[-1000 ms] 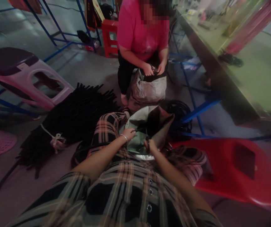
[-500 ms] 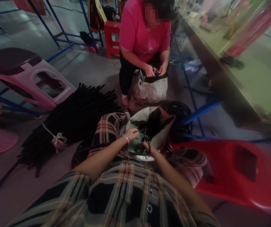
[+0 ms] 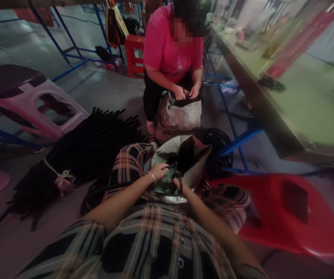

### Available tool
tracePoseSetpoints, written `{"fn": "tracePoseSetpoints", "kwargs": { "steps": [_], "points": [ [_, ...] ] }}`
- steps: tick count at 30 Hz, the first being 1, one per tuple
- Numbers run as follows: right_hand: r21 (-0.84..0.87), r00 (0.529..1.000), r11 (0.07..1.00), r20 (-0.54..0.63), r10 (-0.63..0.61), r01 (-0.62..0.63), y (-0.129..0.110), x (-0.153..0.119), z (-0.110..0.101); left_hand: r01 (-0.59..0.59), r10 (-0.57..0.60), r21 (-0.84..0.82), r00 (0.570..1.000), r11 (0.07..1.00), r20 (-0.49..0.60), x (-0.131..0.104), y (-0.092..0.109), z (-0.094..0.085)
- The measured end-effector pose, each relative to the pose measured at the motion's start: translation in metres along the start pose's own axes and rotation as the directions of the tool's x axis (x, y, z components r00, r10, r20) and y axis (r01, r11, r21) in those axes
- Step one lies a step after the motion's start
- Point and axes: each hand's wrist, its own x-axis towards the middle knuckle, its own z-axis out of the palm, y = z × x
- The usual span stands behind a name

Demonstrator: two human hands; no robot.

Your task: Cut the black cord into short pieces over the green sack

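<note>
My left hand is closed on the end of a thin black strip over an open pale sack. A pair of scissors with dark handles is in my right hand, blades upward beside the strip's end. Whether the blades touch the strip is too dim to tell. Between my legs, the sack gapes upward with a dark inside. To the left on the floor lies a thick bundle of long black strips, tied with a pale string.
Facing me, a co-worker in a pink shirt works over another greyish sack. A red plastic stool is at my right, beneath a green-topped table. A pink stool stands left; black coils lie beyond the sack.
The view has shifted slightly, so the surroundings sit a little farther left and lower. My hands stay over the sack, still holding the strip and scissors.
</note>
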Motion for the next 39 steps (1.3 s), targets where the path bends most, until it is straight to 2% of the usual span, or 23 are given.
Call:
{"fn": "tracePoseSetpoints", "kwargs": {
  "steps": [5, 11, 21, 32, 39],
  "points": [
    [0.072, 0.999, 0.997, -0.031, 0.041, -0.039, -0.006, -0.006, 0.001, 0.01, -0.01, 0.032, 1.0, 0.999, -0.007, 0.005, -0.006, 0.002],
    [0.04, 0.996, 0.998, -0.075, 0.053, -0.05, -0.005, -0.006, 0.003, 0.02, -0.02, 0.099, 1.0, 0.995, 0.003, 0.01, -0.009, 0.0],
    [-0.045, 0.982, 0.992, -0.155, 0.108, -0.116, 0.02, 0.012, 0.006, 0.049, -0.049, 0.157, 0.999, 0.986, -0.004, 0.014, -0.017, 0.002],
    [-0.084, 0.98, 0.987, -0.156, 0.121, -0.136, 0.015, 0.007, 0.006, 0.087, -0.094, 0.249, 0.995, 0.965, 0.016, 0.014, -0.018, 0.001],
    [-0.119, 0.98, 0.982, -0.156, 0.126, -0.145, 0.019, 0.012, 0.006, 0.087, -0.093, 0.258, 0.996, 0.962, 0.009, 0.013, -0.017, 0.0]
  ]
}}
